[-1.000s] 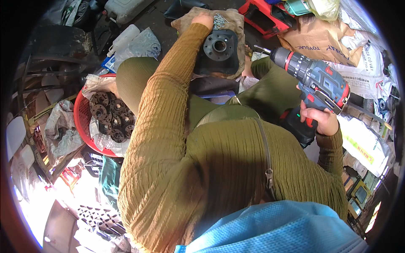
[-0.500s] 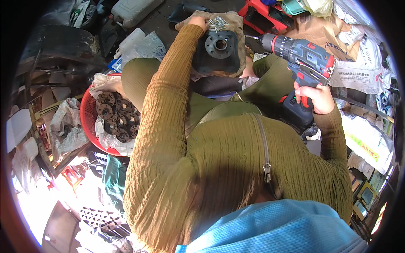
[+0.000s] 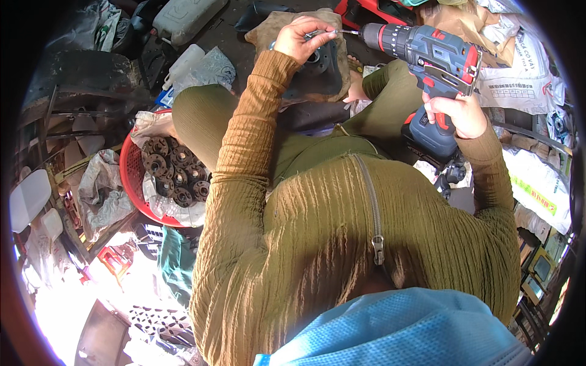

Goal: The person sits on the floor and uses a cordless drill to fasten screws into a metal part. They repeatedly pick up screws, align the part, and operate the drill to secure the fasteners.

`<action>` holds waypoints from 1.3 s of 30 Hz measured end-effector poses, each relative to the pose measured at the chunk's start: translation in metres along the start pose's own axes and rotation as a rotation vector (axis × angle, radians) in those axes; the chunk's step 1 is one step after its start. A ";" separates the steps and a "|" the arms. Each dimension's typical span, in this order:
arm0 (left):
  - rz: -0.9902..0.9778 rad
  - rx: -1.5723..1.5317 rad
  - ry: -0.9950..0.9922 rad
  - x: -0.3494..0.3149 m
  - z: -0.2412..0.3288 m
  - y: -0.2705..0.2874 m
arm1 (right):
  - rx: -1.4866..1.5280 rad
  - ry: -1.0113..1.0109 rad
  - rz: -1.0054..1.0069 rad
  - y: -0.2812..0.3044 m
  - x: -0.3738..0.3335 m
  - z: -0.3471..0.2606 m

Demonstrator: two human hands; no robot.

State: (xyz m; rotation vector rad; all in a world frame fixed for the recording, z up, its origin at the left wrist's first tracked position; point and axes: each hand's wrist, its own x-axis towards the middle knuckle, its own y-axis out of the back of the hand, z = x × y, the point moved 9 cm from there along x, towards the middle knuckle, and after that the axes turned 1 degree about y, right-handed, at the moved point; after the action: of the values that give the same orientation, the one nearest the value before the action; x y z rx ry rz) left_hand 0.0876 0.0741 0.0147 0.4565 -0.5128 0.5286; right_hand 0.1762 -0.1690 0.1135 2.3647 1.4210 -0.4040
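Observation:
My right hand (image 3: 459, 114) is wrapped round the grip of a blue and black cordless drill (image 3: 421, 55), which points left. A thin bit (image 3: 349, 32) sticks out of its chuck. At the bit's tip my left hand (image 3: 305, 38) is closed in a pinch on a small silvery screw, mostly covered by the fingers. Below that hand, a round dark metal flange (image 3: 317, 66) lies on a black square piece (image 3: 326, 85) over a brown cloth-like pad (image 3: 264, 32). My left hand and forearm hide part of the flange and the spot where loose screws lay.
To my left stands a red plastic basket (image 3: 129, 177) holding several dark metal flanges (image 3: 177, 165). A grey jerrycan (image 3: 183, 21) and a clear plastic bag (image 3: 213, 70) lie beyond. Paper and plastic sacks (image 3: 519, 76) crowd the right side. A bare foot (image 3: 356, 91) shows beside the pad.
My left hand has lifted from the screw pile and come right to the drill's tip, now pinching a screw. The drill has moved slightly left and up.

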 end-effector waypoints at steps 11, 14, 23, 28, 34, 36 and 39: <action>0.016 0.025 -0.120 0.001 0.028 0.004 | -0.065 -0.044 -0.033 -0.002 -0.002 0.002; 0.009 0.103 -0.127 0.000 0.032 0.005 | -0.116 -0.077 -0.025 0.001 -0.001 0.001; -0.124 0.252 -0.119 -0.002 0.011 -0.006 | -0.261 -0.183 -0.095 0.001 0.020 0.001; -0.634 0.743 0.529 -0.047 -0.087 -0.003 | -0.429 -0.237 -0.174 -0.010 0.049 0.016; -0.619 0.955 0.638 -0.091 -0.133 -0.013 | -0.568 -0.297 -0.244 -0.025 0.082 0.039; -0.790 0.909 0.757 -0.110 -0.150 -0.025 | -0.622 -0.316 -0.283 -0.030 0.088 0.044; -0.711 0.881 0.684 -0.109 -0.145 -0.022 | -0.607 -0.282 -0.267 -0.036 0.095 0.039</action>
State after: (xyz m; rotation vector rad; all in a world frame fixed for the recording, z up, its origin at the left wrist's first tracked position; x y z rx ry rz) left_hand 0.0679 0.0954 -0.1658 1.1769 0.5814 0.1601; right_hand 0.1853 -0.0955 0.0338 1.5823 1.4670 -0.3012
